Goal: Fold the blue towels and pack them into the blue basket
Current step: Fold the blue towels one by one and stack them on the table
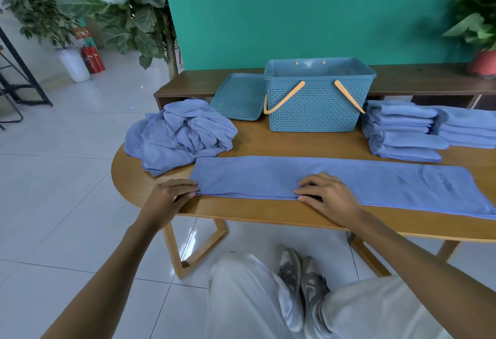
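A long blue towel (349,180), folded lengthwise, lies flat across the front of the wooden table (268,145). My left hand (169,199) pinches its near left corner. My right hand (327,193) pinches the near edge around the towel's middle, fingers on top and thumb below. A crumpled heap of blue towels (182,134) sits at the left. Two stacks of folded blue towels (402,131) stand at the right. The blue basket (319,97), with tan handles hanging down, stands open at the back middle.
The basket's blue lid (239,99) leans beside it on the left. A dark wooden bench (416,78) runs behind the table against a teal wall. Potted plants (480,29) stand at both sides. My legs and shoes are below the table edge.
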